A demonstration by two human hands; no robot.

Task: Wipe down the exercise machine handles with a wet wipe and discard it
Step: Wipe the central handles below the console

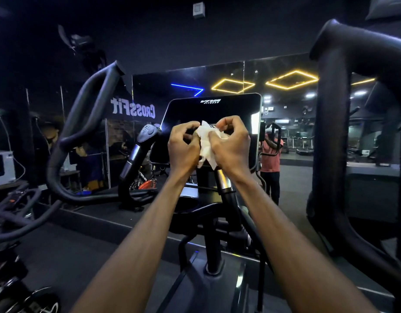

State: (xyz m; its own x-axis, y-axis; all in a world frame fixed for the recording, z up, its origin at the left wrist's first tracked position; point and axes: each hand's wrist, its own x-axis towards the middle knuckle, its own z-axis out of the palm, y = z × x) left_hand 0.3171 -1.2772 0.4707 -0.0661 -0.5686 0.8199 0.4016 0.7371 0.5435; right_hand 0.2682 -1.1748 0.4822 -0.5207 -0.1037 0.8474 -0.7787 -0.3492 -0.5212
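Observation:
A crumpled white wet wipe (207, 144) is held between both hands at chest height, in front of the machine's dark console screen (214, 111). My left hand (183, 147) pinches its left side and my right hand (231, 143) pinches its right side. The long black left handle (82, 129) curves up on the left. The thick black right handle (332, 123) rises close on the right. A short inner grip with a grey button pad (148, 132) stands left of the console. Neither hand touches a handle.
A wall mirror (285, 105) behind the machine reflects a person in a red shirt, yellow and blue ceiling lights and a CrossFit sign. Another machine's bars (12, 213) crowd the lower left. The machine's post and base (214, 249) sit below my arms.

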